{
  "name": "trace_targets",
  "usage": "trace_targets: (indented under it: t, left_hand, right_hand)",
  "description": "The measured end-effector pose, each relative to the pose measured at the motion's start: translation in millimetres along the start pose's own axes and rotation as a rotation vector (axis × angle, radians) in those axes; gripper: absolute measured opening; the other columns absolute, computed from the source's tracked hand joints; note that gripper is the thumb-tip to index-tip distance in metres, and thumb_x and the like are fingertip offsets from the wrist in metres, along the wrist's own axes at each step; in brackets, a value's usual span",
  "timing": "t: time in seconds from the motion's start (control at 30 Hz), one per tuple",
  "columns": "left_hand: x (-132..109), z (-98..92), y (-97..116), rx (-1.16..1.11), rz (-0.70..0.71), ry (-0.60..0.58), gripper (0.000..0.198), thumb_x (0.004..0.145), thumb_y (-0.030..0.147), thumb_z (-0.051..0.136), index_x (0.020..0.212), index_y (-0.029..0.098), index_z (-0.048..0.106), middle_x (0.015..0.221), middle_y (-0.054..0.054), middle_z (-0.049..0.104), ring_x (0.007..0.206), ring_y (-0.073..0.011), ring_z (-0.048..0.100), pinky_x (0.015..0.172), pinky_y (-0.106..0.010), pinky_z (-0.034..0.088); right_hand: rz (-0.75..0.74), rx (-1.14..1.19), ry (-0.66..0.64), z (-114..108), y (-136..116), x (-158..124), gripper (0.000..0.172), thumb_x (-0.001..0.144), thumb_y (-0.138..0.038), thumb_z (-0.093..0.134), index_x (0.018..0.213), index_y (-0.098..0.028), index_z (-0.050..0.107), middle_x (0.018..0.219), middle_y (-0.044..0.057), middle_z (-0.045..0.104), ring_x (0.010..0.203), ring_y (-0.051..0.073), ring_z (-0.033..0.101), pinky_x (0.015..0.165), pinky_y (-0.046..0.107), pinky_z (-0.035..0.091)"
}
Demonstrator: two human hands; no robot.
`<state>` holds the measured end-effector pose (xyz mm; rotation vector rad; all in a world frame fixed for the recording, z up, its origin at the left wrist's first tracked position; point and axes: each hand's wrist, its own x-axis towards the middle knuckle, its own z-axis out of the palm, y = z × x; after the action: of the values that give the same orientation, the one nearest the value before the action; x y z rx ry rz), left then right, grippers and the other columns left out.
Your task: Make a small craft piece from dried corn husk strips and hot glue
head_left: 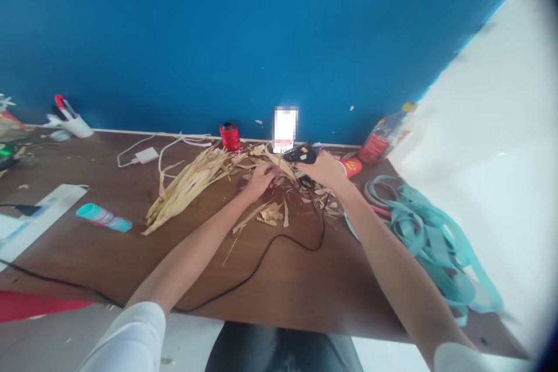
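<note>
My right hand (325,170) is closed around a black glue gun (300,154), whose black cord (261,258) trails across the brown table (305,285) toward me. My left hand (261,179) rests with fingers curled on a strip of dried straw-coloured leaf (279,164), right beside the gun's nozzle. A long bundle of dried leaf strips (187,186) lies to the left of my hands. Small cut pieces (270,214) are scattered just in front of them.
Teal ribbon loops (431,238) pile at the right edge. A red spool (229,136), a white card (285,128), a plastic bottle (383,139), a white charger (146,156), a teal tube (103,217) and a white cup with pens (72,122) stand around. Blue wall behind.
</note>
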<state>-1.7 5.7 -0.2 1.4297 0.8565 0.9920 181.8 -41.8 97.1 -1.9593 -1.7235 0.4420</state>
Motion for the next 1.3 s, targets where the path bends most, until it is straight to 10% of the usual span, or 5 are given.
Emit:
trace_targets:
  t: [1.3]
  left_hand:
    - [-0.9,-0.1,-0.3,0.004,0.038,-0.012,0.027,0.083,0.041,0.058,0.084,0.014,0.061,0.052,0.004,0.045,0.044,-0.0051,0.038,0.042,-0.017,0.028]
  right_hand:
    - [0.05,-0.009,-0.013,4.1,3.8,3.1,0.041,0.071,-0.045,0.06,0.102,-0.019,0.069,0.078,0.009,0.07,0.081,0.027,0.067,0.067,0.031,0.047]
